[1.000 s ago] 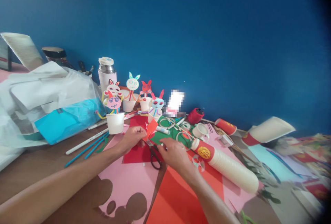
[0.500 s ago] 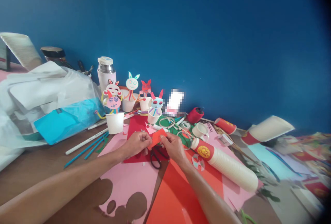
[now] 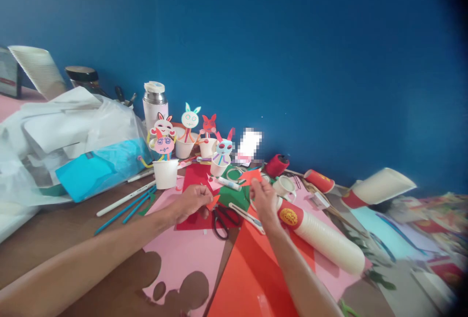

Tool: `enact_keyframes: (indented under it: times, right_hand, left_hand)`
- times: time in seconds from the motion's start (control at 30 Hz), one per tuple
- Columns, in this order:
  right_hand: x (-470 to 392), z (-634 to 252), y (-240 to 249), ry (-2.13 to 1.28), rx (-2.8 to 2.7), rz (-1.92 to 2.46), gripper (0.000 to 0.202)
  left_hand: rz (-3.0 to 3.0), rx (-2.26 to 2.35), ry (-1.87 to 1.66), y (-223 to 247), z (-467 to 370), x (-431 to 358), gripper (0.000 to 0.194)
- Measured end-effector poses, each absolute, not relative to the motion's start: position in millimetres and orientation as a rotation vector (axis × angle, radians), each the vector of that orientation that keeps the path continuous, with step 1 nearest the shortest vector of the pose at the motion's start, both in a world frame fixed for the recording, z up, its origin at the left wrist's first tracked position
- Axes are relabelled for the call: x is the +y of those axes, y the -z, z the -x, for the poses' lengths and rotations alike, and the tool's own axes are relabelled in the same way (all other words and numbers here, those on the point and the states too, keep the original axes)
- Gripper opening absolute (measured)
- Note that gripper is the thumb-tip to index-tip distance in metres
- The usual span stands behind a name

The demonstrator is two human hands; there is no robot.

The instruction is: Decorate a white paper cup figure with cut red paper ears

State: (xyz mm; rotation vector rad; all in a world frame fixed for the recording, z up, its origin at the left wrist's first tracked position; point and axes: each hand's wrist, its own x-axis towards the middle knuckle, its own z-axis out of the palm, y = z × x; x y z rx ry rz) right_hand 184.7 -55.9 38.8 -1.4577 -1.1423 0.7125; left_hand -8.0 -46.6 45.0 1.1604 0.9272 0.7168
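Pinched in my left hand point(image 3: 195, 202) is a small pointed orange paper piece point(image 3: 213, 203), held over the dark red sheet point(image 3: 190, 175). My right hand point(image 3: 263, 199) grips a larger orange paper piece point(image 3: 250, 176) by its right end, higher up and apart from the other piece. Dark-handled scissors point(image 3: 220, 224) lie just below my left hand. Between the hands, a white cutter point(image 3: 246, 217) rests near the big orange sheet point(image 3: 256, 268). A glue stick point(image 3: 229, 183) lies behind them.
Paper cups with rabbit figures, one cup point(image 3: 165, 174) nearest, stand at back left beside a flask point(image 3: 155, 102). A long cup stack point(image 3: 325, 241) lies right. Blue sticks point(image 3: 124, 209), a mug point(image 3: 284, 188) and cut pink paper point(image 3: 179, 258) surround the hands.
My hands have moved apart, the right one going right and slightly up. Orange paper that was between both hands now shows as a separate piece in each. The cutter and glue stick are more exposed.
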Motion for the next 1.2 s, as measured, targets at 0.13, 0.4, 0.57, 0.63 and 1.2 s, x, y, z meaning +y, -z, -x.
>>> enact_keyframes:
  times: [0.13,0.4,0.57,0.63,1.2]
  right_hand:
    - [-52.7,-193.8,-43.6,-0.756,-1.246,1.447,0.033]
    - [-51.3,-194.8,-39.4,-0.577,-1.565,1.567,0.038]
    - [-53.7,-195.2,-36.6,-0.511,-1.743,1.637,0.031]
    - [-55.1,-195.2,-38.3,-0.467,-1.784,1.679,0.024]
    - [-73.0,-165.7,-41.6,-0.695,-1.784,1.477,0.025]
  left_hand:
    - [-1.122,0.880,-0.733,-39.4,5.6,-47.7,0.022]
    - [-1.088,0.948,-0.899,-21.4,12.1,-33.1,0.025]
    - [-1.066,0.942,-0.930,-19.9,13.6,-30.3,0.026]
    - [-1.062,0.930,-0.929,-19.3,13.6,-30.5,0.024]
    - [-1.045,0.862,-0.849,-18.3,8.5,-38.3,0.015]
